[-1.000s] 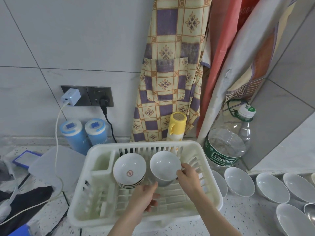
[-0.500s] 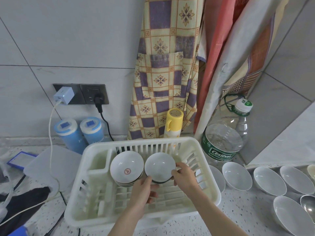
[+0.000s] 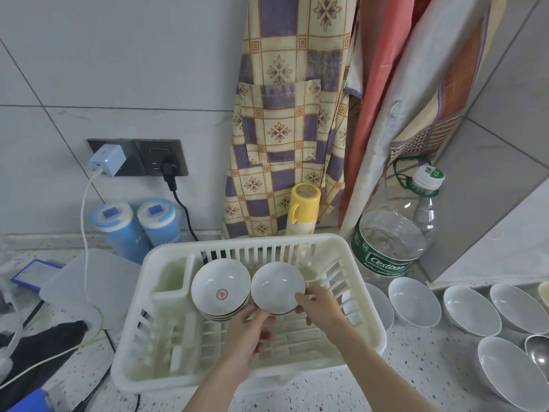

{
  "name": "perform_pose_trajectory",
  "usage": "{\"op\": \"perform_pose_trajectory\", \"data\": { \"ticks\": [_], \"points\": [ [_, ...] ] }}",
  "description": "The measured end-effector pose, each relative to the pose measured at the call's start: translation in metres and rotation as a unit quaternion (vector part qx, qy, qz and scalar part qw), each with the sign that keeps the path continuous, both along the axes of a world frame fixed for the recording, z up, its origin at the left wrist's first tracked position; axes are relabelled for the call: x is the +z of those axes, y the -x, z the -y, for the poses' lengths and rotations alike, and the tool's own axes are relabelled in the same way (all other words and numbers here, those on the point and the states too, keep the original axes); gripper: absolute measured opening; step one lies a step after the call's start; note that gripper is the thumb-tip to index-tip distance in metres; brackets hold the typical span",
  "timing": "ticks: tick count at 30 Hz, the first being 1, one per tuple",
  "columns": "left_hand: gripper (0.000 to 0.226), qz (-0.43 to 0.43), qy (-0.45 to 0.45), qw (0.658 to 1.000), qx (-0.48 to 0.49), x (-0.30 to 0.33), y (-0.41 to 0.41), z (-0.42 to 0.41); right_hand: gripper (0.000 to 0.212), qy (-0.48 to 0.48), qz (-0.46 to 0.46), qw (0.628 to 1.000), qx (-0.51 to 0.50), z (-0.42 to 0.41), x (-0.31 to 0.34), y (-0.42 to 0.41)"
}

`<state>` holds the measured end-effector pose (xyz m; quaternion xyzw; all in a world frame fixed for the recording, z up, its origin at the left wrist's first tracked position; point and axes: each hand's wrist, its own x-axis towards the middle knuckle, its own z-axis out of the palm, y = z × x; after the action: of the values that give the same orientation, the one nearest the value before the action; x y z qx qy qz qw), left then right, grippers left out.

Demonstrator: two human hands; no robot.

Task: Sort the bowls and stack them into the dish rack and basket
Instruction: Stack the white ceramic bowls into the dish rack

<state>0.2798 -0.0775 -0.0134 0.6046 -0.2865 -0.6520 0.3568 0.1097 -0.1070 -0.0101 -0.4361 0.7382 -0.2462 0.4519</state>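
A white plastic dish rack [image 3: 368,295] stands on the speckled counter. Inside it leans a stack of small white bowls [image 3: 220,289] with a red mark in the top one. Right beside the stack is a plain white bowl [image 3: 276,285], tilted on its edge in the rack. My right hand [image 3: 319,304] grips its right rim. My left hand [image 3: 252,328] holds its lower edge from below. More white bowls [image 3: 414,306] lie on the counter to the right of the rack.
A large empty water bottle [image 3: 392,242] and a yellow flask [image 3: 303,212] stand behind the rack. Two blue canisters [image 3: 135,227], a wall socket with a charger [image 3: 105,160] and cables sit at left. Aprons hang on the wall. A metal ladle [image 3: 537,352] lies far right.
Both hands have lowered the plain bowl into the rack and brought it leftward, close against the stack of marked bowls. The camera has tilted slightly.
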Motion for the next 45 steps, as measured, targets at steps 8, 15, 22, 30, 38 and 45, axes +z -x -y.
{"op": "perform_pose_trajectory", "data": {
  "ticks": [8,15,22,30,38,45],
  "points": [
    [0.051,-0.037,-0.009,0.999,-0.020,0.004,0.002,0.001,0.030,0.007,0.006,1.000,0.025,0.000,-0.002,-0.002],
    [0.048,-0.039,-0.004,0.999,-0.029,0.005,0.003,0.002,0.037,-0.016,0.024,0.999,0.018,0.000,0.002,-0.001],
    [0.023,0.038,-0.003,0.998,-0.043,0.017,-0.006,-0.008,0.022,0.063,0.111,0.989,-0.069,-0.015,0.032,0.006],
    [0.009,-0.004,0.052,0.999,-0.004,0.043,0.013,-0.059,0.014,0.162,0.302,0.920,-0.189,-0.098,0.065,0.051],
    [0.018,-0.080,-0.034,0.987,-0.138,0.049,0.121,-0.093,0.014,0.083,0.341,0.879,-0.321,-0.137,0.039,0.145],
    [0.020,-0.139,-0.181,0.970,-0.081,0.008,0.208,-0.089,0.024,-0.014,0.325,0.886,-0.331,-0.129,-0.003,0.213]
  ]
}}
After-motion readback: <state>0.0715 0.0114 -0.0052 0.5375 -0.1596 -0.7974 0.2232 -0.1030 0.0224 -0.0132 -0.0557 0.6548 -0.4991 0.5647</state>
